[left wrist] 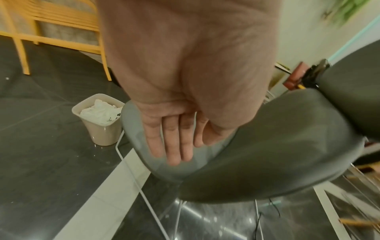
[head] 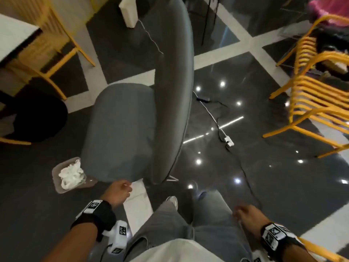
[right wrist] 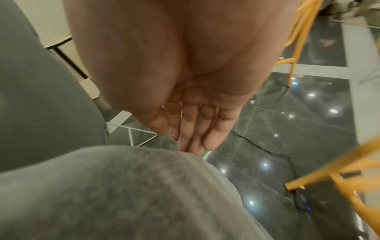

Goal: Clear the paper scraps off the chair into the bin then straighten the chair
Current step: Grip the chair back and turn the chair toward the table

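The grey upholstered chair (head: 122, 129) stands in front of me, its seat bare and its tall backrest (head: 175, 82) to the right. A small beige bin (head: 56, 178) sits on the floor by the seat's near left corner, filled with crumpled white paper scraps (head: 70, 173). My left hand (head: 119, 191) is at the seat's near edge, empty, and in the left wrist view its fingers (left wrist: 174, 142) are straight over the seat (left wrist: 267, 146), beside the bin (left wrist: 102, 133). My right hand (head: 243, 212) hangs by my thigh, its fingers (right wrist: 195, 129) relaxed and holding nothing.
Yellow slatted chairs (head: 311, 91) stand at the right and another (head: 52, 44) by a white table (head: 13, 38) at the left. Cables and a white power adapter (head: 227, 140) lie on the glossy dark floor behind the backrest. A black round stool (head: 37, 118) is at the left.
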